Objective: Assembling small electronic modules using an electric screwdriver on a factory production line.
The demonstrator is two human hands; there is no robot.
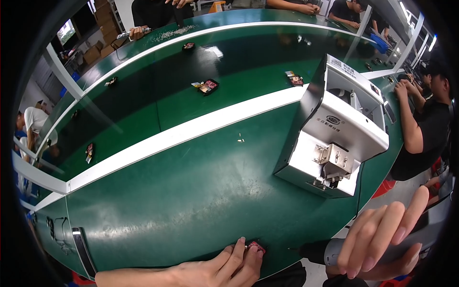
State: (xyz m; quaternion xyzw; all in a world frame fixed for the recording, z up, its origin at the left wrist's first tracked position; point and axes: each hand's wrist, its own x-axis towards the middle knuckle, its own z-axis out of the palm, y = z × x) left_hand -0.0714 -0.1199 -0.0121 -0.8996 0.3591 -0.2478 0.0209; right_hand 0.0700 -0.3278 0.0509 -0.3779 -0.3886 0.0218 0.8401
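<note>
My left hand (224, 268) lies low on the green table, its fingers closed over a small red-and-black assembly (256, 247) near the front edge. Part of that piece is covered by the fingertips. At the lower right, my right hand (382, 234) is around a grey-and-black electric screwdriver (332, 252); several of its fingers stretch loosely over the body. The driver's thin bit points left toward the assembly and stays apart from it. Beyond my right hand stands a white box-shaped screw feeder (354, 129) with a metal mechanism on its front.
Tiny pale pieces (240, 140) lie mid-table. A white rail (191, 143) separates the table from a dark green conveyor belt, which carries several assemblies like mine (208, 86). A dark strip-shaped object (83, 252) rests at the left. Other people work across the belt and at the right.
</note>
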